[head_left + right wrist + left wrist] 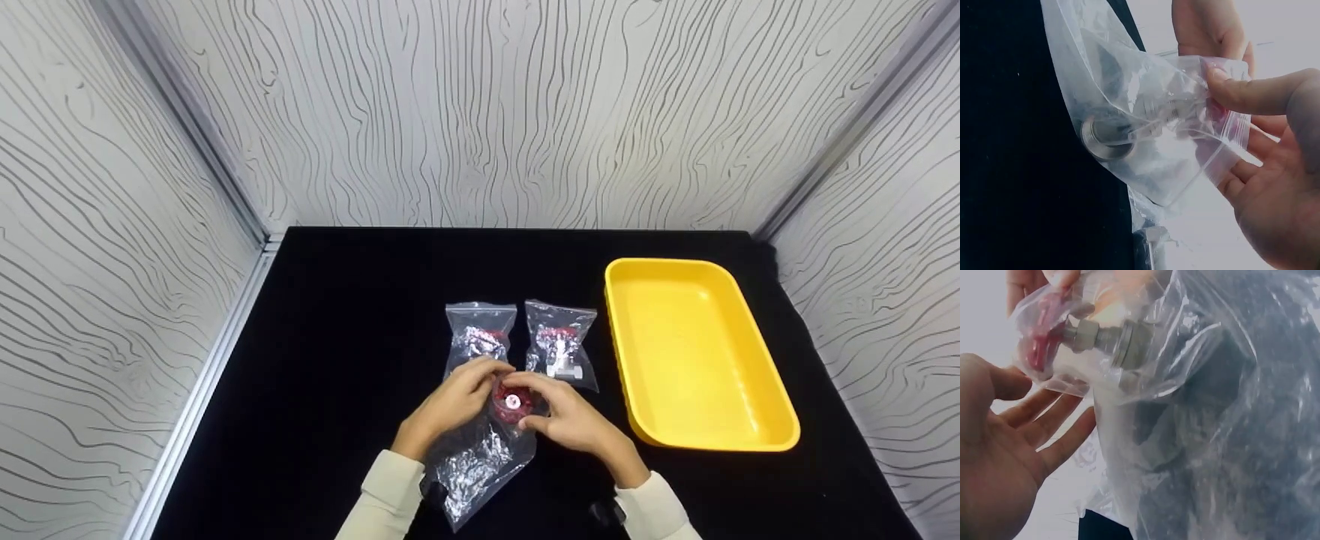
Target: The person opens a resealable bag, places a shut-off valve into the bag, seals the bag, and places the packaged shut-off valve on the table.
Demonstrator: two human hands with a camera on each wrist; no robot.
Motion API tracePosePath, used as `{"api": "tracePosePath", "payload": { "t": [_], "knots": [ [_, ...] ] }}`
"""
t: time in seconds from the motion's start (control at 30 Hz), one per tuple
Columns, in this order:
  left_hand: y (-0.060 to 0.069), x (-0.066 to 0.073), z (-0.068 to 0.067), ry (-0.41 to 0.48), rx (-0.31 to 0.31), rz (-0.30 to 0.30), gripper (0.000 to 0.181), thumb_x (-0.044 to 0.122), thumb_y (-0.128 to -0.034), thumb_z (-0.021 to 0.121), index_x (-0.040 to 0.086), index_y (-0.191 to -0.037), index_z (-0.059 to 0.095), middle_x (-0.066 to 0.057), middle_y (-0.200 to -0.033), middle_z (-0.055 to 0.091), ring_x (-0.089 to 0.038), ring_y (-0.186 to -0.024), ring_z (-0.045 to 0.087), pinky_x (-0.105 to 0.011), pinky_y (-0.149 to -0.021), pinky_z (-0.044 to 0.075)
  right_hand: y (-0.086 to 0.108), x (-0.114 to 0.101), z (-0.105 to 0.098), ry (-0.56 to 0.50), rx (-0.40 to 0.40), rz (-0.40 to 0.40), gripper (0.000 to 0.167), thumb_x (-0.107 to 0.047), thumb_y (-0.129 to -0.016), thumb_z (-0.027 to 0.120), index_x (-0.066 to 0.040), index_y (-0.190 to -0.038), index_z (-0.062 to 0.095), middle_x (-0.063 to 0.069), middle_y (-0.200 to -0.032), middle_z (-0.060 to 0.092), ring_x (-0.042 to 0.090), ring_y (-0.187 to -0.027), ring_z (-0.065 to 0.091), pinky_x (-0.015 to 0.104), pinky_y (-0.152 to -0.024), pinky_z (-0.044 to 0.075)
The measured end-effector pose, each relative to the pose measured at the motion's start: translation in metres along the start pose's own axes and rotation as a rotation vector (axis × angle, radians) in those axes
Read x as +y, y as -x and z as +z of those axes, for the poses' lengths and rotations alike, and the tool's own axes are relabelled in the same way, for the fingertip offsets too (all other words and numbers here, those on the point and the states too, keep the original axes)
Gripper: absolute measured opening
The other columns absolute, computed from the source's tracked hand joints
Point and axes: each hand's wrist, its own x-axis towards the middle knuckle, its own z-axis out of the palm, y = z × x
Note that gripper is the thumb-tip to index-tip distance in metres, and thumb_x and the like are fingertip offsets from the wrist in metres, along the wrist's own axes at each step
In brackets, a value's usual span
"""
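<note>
Both hands hold a metal valve with a red handwheel [513, 402] inside a clear zip bag [1129, 112]. My right hand [577, 420] pinches the handwheel end through the plastic, its thumb on the near side. My left hand [457, 401] curves round the other side of the wheel, thumb and fingers at the bag's edge. The wheel faces up toward the head camera, and the threaded metal body [1092, 334] shows in the left wrist view. Below the hands, a crinkled clear bag [480, 465] spreads over the black table; where it joins the held bag is hidden.
Just beyond the hands lie two more clear zip bags, a left bag [480, 337] and a right bag [561, 349], each with a red-handled valve inside. A yellow tray [637, 420] stands to the right on the black table [337, 337]. Patterned panels [480, 112] enclose the back and sides.
</note>
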Motion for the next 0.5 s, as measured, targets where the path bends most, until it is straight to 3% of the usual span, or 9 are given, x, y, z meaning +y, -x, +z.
{"api": "tracePosePath", "payload": {
  "t": [0.13,0.27,0.37,0.5],
  "knots": [
    [0.002,-0.002,-0.003,0.017,0.010,-0.015,0.034,-0.002,-0.1040,0.052,0.009,-0.130,0.071,-0.005,-0.127,0.073,-0.018,-0.116,0.068,-0.035,-0.105,0.056,0.001,0.006,-0.001,-0.034,0.043,0.023,0.042,-0.008,-0.085,0.087,-0.015,-0.120,0.065,0.003,-0.142,0.068,0.026,-0.126,0.066,0.039,-0.109,0.055],
    [0.005,-0.004,-0.008,0.026,-0.004,0.009,0.037,-0.008,-0.0942,0.057,0.007,-0.124,0.073,-0.008,-0.123,0.072,-0.021,-0.112,0.068,-0.034,-0.100,0.059,0.002,0.011,-0.004,-0.020,0.073,0.024,0.029,-0.022,-0.085,0.089,-0.020,-0.098,0.064,0.002,-0.143,0.068,0.026,-0.126,0.066,0.034,-0.106,0.054],
    [0.006,-0.006,-0.010,0.043,-0.023,0.022,0.036,-0.010,-0.0906,0.059,0.005,-0.121,0.073,-0.010,-0.121,0.071,-0.022,-0.111,0.070,-0.031,-0.098,0.061,0.002,0.015,-0.007,-0.010,0.067,-0.006,0.024,-0.028,-0.084,0.088,-0.021,-0.089,0.065,0.002,-0.141,0.070,0.029,-0.127,0.067,0.030,-0.106,0.054],
    [0.005,-0.010,-0.011,0.091,-0.005,0.026,0.023,-0.009,-0.0943,0.064,0.004,-0.111,0.073,-0.012,-0.114,0.071,-0.022,-0.107,0.071,-0.031,-0.094,0.063,0.002,0.017,-0.012,-0.010,0.053,-0.075,0.014,-0.024,-0.087,0.084,-0.019,-0.089,0.071,0.006,-0.139,0.072,0.032,-0.128,0.069,0.027,-0.110,0.053]
  ]
}}
